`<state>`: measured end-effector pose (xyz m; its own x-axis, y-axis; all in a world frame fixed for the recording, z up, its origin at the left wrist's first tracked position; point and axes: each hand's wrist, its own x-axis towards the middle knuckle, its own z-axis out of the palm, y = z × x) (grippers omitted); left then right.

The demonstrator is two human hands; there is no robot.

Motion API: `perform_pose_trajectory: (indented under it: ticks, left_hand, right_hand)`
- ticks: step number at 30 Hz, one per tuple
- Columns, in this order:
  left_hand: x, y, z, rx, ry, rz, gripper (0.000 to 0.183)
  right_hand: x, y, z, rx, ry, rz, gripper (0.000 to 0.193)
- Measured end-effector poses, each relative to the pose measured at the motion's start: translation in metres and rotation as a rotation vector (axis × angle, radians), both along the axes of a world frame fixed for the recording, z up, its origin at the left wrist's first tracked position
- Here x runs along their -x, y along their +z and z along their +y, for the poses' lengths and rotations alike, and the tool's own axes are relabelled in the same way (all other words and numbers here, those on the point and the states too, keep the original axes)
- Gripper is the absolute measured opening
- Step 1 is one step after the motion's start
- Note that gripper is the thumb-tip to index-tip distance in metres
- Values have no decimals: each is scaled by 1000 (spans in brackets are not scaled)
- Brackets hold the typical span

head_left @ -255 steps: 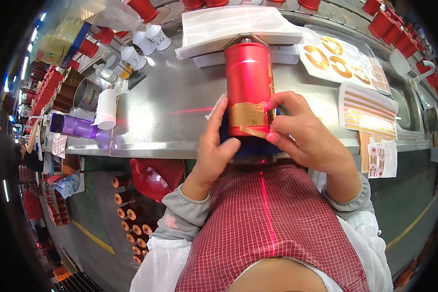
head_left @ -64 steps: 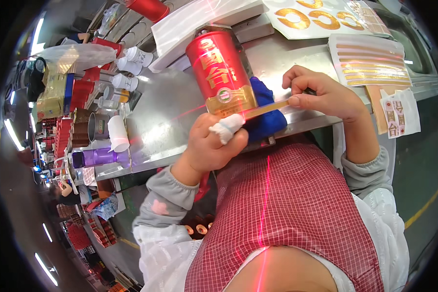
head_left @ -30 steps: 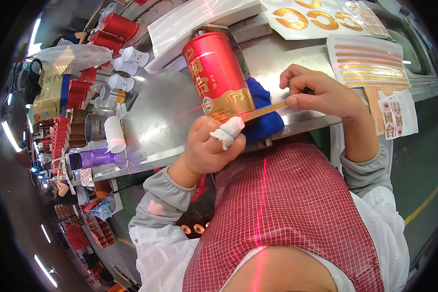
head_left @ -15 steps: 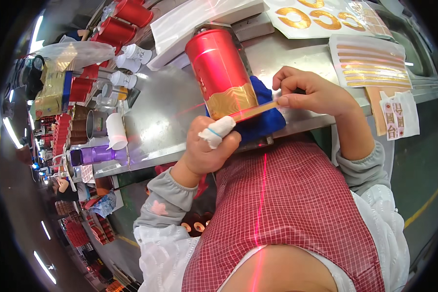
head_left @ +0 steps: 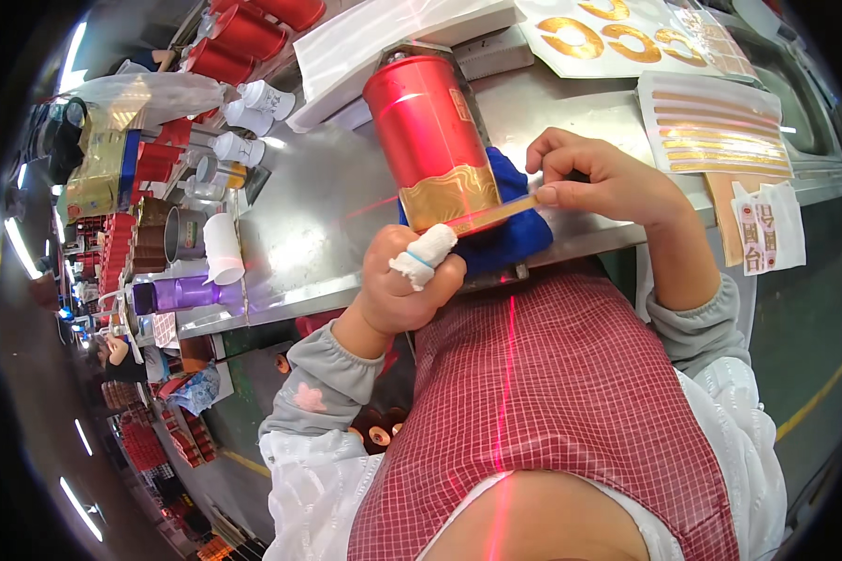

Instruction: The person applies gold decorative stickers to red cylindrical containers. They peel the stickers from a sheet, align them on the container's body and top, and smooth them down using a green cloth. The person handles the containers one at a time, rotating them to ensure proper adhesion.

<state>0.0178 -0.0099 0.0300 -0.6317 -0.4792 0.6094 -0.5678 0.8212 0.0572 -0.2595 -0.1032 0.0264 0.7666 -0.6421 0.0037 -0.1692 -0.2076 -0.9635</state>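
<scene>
A red cylindrical bottle point(head_left: 428, 122) with a wavy gold band point(head_left: 451, 194) around its near end lies over a blue cloth point(head_left: 515, 241) at the metal table's front edge. Along the rim of that near end runs a thin gold strip point(head_left: 498, 215). My left hand point(head_left: 398, 290), one finger wrapped in white material, is closed at the strip's left end, by the rim; its fingertips are partly hidden. Between thumb and finger, my right hand point(head_left: 597, 179) pinches the strip's right end, holding it stretched away from the bottle.
Sheets of gold ring stickers point(head_left: 571, 39) and gold strips point(head_left: 716, 126) lie at the right. A long white box point(head_left: 384, 47) sits behind the bottle. White caps point(head_left: 239, 150), a white roll point(head_left: 223, 251) and a purple bottle point(head_left: 182, 294) stand at the left, with red cylinders point(head_left: 248, 33) farther back.
The red bottle has turned: a small gold emblem now shows on its right side, and the one at its left is gone from sight. Both hands stay nearly in place.
</scene>
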Motion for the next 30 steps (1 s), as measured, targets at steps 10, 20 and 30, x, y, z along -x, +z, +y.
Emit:
perform_pose_trajectory:
  ticks: [10,20,30]
  left_hand:
    - [13,13,-17,59,-137,-142,25]
    - [3,1,-2,-147,6,94,21]
    - [-2,-4,7,-385,38,239,17]
  right_hand:
    - [-1,-2,4,-65,-19,1,23]
    - [-5,1,6,-53,25,-50,23]
    - [-11,8,6,-23,35,-68,23]
